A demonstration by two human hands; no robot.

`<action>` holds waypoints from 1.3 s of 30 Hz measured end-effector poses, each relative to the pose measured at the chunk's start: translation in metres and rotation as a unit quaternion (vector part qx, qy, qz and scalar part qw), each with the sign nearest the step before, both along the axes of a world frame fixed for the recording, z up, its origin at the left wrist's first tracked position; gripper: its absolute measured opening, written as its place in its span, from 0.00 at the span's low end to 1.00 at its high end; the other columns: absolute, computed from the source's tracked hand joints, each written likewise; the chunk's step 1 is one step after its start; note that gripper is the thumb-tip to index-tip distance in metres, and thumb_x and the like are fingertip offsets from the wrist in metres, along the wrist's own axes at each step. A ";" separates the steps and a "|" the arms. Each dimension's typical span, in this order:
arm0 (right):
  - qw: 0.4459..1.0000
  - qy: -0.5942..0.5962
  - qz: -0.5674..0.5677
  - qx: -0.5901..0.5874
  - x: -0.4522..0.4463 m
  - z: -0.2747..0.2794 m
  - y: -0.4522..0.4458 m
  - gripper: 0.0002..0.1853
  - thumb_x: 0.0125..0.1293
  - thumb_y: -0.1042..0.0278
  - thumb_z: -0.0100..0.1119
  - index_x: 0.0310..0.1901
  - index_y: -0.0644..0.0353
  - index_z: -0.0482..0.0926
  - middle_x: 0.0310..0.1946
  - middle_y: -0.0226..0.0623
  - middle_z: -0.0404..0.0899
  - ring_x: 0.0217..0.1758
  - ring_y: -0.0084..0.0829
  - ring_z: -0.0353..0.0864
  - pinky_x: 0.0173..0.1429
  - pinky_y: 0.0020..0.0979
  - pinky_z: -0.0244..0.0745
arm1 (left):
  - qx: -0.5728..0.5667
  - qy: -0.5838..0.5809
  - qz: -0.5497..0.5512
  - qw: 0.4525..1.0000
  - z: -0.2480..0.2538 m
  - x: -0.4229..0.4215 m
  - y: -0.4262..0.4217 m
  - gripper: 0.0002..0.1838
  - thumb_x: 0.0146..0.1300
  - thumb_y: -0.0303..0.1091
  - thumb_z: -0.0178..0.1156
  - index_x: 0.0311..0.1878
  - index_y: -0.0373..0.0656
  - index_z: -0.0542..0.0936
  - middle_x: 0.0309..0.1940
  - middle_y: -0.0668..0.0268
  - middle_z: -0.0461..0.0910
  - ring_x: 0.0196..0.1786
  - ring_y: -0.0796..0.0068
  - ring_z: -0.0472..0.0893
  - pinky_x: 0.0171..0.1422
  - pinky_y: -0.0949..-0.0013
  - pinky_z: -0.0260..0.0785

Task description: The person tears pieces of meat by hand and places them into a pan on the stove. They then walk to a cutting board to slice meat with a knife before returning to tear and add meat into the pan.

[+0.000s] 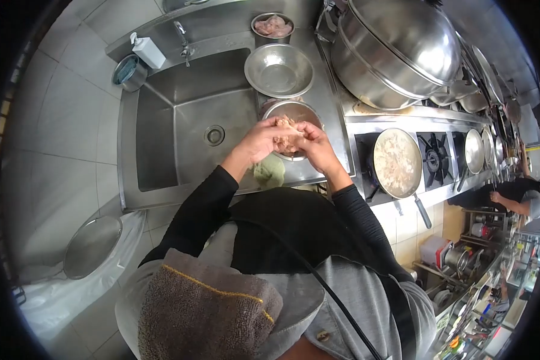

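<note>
Over a steel bowl (308, 112) on the sink's drainboard, both my hands are closed on a clump of pale pinkish meat (287, 135). My left hand (260, 141) grips it from the left side, and my right hand (318, 147) pinches it from the right. The hands hide most of the bowl's inside. Just behind stands a wide, shallow steel bowl (279, 71). Farther back, a steel pot holds pale pink raw meat (273, 26). A green cloth (269, 172) lies at the counter's front edge, below my left hand.
To the left is a deep steel sink (192, 141) with a faucet (183, 43) and a white pump bottle (148, 51). A pan of pale food (396, 163) sits on the stove at right, its handle (423, 213) jutting forward. A large domed steamer (396, 51) stands behind. Another person (516, 201) is at far right.
</note>
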State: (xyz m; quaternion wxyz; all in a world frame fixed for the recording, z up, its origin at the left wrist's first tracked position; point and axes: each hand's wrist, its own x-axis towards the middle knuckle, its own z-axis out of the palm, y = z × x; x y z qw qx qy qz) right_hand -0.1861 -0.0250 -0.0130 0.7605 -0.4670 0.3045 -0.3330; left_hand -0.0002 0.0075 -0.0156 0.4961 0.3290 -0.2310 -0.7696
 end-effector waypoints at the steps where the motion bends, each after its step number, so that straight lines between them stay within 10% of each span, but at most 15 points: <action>1: 0.998 -0.046 0.005 0.037 0.001 -0.009 -0.003 0.07 0.66 0.81 0.53 0.44 0.60 0.75 0.38 0.30 0.79 0.37 0.22 0.81 0.43 0.24 0.81 | 0.016 0.058 0.005 0.998 0.006 0.000 0.002 0.16 0.63 0.24 0.62 0.53 0.39 0.72 0.46 0.60 0.80 0.47 0.68 0.83 0.46 0.65 0.78; 8: 0.962 -0.154 -0.044 0.222 -0.001 -0.007 -0.010 0.04 0.68 0.78 0.49 0.41 0.62 0.73 0.36 0.35 0.79 0.38 0.30 0.84 0.45 0.30 0.84 | -0.045 -0.073 0.040 0.996 -0.024 -0.003 -0.003 0.18 0.63 0.22 0.58 0.55 0.40 0.69 0.48 0.62 0.79 0.51 0.72 0.80 0.53 0.66 0.76; 20: 0.926 -0.231 -0.054 0.293 -0.011 -0.015 -0.010 0.06 0.66 0.74 0.50 0.44 0.59 0.70 0.37 0.40 0.80 0.29 0.27 0.78 0.32 0.23 0.77 | 0.077 0.137 0.101 0.982 -0.003 0.007 0.000 0.11 0.70 0.39 0.57 0.48 0.42 0.77 0.40 0.64 0.82 0.41 0.75 0.82 0.44 0.74 0.76; 25: 0.933 -0.244 -0.065 0.257 -0.019 -0.012 -0.017 0.06 0.71 0.69 0.48 0.43 0.61 0.72 0.35 0.42 0.80 0.29 0.23 0.80 0.27 0.22 0.72 | 0.066 0.187 0.081 0.977 -0.012 0.015 0.004 0.04 0.66 0.26 0.58 0.42 0.39 0.77 0.39 0.61 0.81 0.46 0.68 0.82 0.51 0.72 0.78; 32: 0.966 -0.173 -0.116 0.157 -0.076 0.009 -0.005 0.03 0.67 0.77 0.57 0.41 0.64 0.76 0.38 0.41 0.81 0.29 0.18 0.75 0.26 0.14 0.67 | -0.012 -0.134 -0.033 0.990 -0.004 0.013 0.015 0.04 0.64 0.24 0.60 0.36 0.42 0.74 0.37 0.64 0.80 0.45 0.71 0.82 0.49 0.72 0.72; 39: 0.928 -0.225 -0.248 0.165 -0.180 -0.003 0.017 0.26 0.71 0.46 0.55 0.19 0.50 0.63 0.14 0.24 0.60 0.16 0.20 0.57 0.19 0.22 0.51 | 0.031 -0.164 0.125 0.978 0.005 0.011 0.011 0.10 0.69 0.35 0.60 0.31 0.45 0.75 0.19 0.78 0.67 0.19 0.89 0.64 0.17 0.79 0.47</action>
